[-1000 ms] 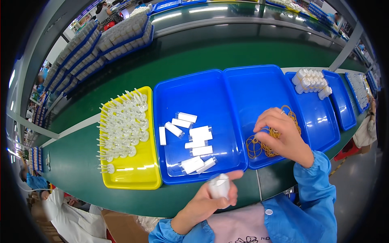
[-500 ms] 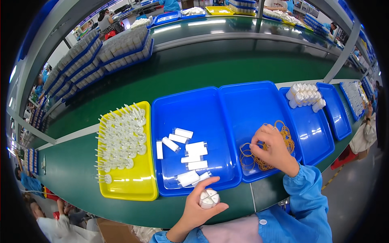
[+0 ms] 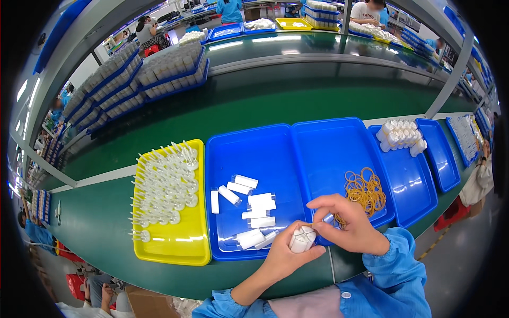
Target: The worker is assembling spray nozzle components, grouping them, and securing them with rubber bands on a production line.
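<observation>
Left hand (image 3: 282, 253) closed round white cylinder bundle (image 3: 301, 241), segmented end up between thumb and fingers; right hand (image 3: 347, 227) half-curled, thumb near bundle's right edge, its hold unclear.

Bright, even indoor light falls across your left hand (image 3: 281, 257) and right hand (image 3: 347, 225), both rendered clearly. Beyond and far left of your left hand, tube lights (image 3: 21, 90) glow white. Glare streaks the far green worktop (image 3: 318, 45) ahead of both hands, while highlights glint off the yellow tray (image 3: 183, 241) left of your left hand. Fisheye distortion bows the near green workbench (image 3: 159, 275) and the metal beam (image 3: 95, 32) at upper left; black surrounds the view, and distant background detail turns soft.
</observation>
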Demonstrator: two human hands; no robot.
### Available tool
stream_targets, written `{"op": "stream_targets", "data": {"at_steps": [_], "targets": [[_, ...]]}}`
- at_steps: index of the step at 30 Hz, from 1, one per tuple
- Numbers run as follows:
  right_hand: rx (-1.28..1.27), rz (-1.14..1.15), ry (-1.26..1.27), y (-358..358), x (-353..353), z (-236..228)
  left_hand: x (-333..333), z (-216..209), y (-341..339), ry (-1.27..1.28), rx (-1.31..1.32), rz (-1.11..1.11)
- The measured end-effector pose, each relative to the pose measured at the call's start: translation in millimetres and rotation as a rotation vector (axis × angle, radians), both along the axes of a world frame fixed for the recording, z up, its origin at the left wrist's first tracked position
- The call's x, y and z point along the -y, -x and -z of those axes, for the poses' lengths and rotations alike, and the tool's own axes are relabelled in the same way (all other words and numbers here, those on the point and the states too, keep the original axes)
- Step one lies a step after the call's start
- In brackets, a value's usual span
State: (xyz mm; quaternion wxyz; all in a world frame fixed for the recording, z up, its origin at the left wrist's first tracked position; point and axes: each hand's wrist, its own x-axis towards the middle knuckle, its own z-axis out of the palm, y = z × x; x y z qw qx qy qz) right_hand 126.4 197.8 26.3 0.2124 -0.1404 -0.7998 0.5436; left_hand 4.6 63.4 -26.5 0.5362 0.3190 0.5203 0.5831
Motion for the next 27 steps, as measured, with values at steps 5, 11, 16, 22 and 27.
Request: {"op": "stream_targets", "data": {"at_steps": [5,11,16,22,27], "targets": [[-0.137,0.090,0.573,1.2,-21.5,7.8,5.3,0.6,2.7,0.014,0.054,-0.122],[-0.303,0.210,0.646,7.7,-34.3,24.8,9.4,-3.5,6.7,-0.081,0.365,-0.123],[-0.319,0.220,-1.000,17.7,-36.2,25.7,2.2,-1.4,-2.2,-0.014,0.336,-0.125],[-0.237,0.212,-0.471,15.2,-19.9,19.0,-2.5,-1.8,-9.8,0.014,0.346,-0.103],[-0.179,-0.086,1.043,2.8,-37.0,14.3,-5.7,-0.5,-11.8,-0.002,0.228,-0.043]]}}
